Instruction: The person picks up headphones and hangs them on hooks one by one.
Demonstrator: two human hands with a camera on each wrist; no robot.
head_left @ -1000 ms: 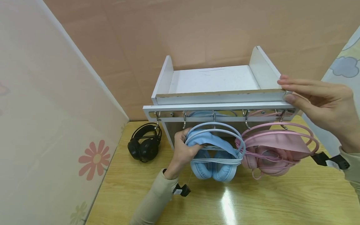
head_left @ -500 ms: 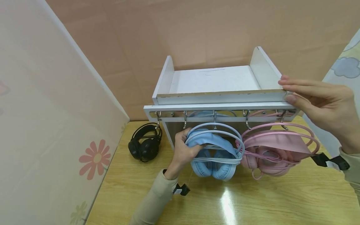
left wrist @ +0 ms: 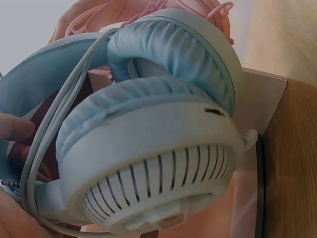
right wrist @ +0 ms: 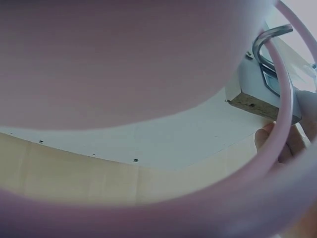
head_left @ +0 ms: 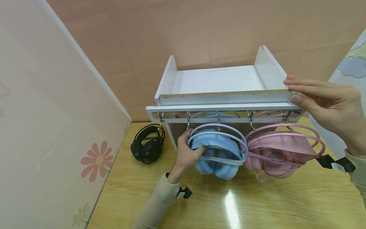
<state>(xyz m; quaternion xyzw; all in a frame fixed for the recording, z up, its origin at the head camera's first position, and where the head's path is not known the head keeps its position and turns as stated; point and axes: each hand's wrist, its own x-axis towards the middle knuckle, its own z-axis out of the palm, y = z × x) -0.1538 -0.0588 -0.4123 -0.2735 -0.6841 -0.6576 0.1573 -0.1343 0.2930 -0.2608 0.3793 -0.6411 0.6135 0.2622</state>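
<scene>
Both arms [head_left: 158,200] extend, left grip [head_left: 184,155] holding blue headphones [head_left: 216,139], right grip [head_left: 335,103] pinching shelf [head_left: 218,80].

High downward head view, close wrist views, the right upward (pink headphones [head_left: 288,142] throughout)

left sleeve [head_left: 157,202]: long, plain beige, kinda khaki, few soft creases
right sleeve [head_left: 358,170]: same beige, just the end in shot
left cam [head_left: 187,192]: chunky black block, white label [head_left: 181,194], black strap [head_left: 167,174] peeking out at the cuff
right cam [head_left: 348,165]: black and boxy too, whitish patch [head_left: 338,167]
left grip [head_left: 186,153], right grip [head_left: 334,103]: bare
</scene>
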